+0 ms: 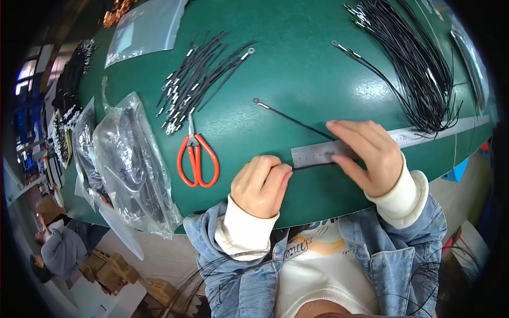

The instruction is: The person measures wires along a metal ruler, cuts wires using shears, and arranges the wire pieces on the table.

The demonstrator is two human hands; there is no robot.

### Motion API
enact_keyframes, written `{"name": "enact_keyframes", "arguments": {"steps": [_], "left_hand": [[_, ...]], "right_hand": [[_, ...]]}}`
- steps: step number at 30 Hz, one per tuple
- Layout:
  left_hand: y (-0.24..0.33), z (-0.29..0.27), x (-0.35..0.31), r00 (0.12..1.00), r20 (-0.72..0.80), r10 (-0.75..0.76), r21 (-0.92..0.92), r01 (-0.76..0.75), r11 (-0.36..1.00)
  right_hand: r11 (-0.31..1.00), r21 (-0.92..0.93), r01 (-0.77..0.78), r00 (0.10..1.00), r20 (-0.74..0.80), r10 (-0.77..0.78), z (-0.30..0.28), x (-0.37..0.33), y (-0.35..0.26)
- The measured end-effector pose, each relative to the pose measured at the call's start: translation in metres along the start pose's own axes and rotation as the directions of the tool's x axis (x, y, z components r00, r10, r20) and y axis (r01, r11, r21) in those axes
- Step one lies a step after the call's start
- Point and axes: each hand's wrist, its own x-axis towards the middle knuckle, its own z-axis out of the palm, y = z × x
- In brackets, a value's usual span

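Observation:
A steel ruler [313,154] lies slantwise on the green table. My right hand [371,157] bends over it, with the thumb on its face and the fingers past its far edge. A thin black cable [294,121] with a metal ring terminal runs in under those fingers. Close by the ruler's left end, my left hand [261,185] is closed with curled fingers. A dark strip, perhaps cable, follows the ruler's near edge toward its fingertips; what they pinch is hidden. Red-handled scissors [197,161] rest left of that hand.
Short black cables with terminals [199,79] form a loose pile beyond the scissors. A large bundle of long black cables [411,63] lies far right, its ends over the ruler. Clear plastic bags [132,164] sit at the left table edge. Another bag [146,32] is at the back.

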Motion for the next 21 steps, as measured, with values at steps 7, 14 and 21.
{"name": "enact_keyframes", "arguments": {"steps": [7,14,21], "left_hand": [[-0.01,-0.039,-0.013,0.99,0.059,-0.125,-0.193,0.134,0.972],[-0.008,-0.045,0.019,0.909,-0.221,-0.354,-0.35,0.265,0.898],[-0.011,-0.035,0.037,0.998,0.013,0.064,0.119,-0.065,0.991]], "right_hand": [[0.996,-0.087,-0.017,1.0,-0.023,0.015,0.022,0.019,0.008],[0.96,-0.267,0.087,0.993,-0.051,-0.104,0.041,0.024,0.011],[0.983,-0.115,0.141,0.988,-0.044,-0.147,0.024,0.009,0.01]]}}
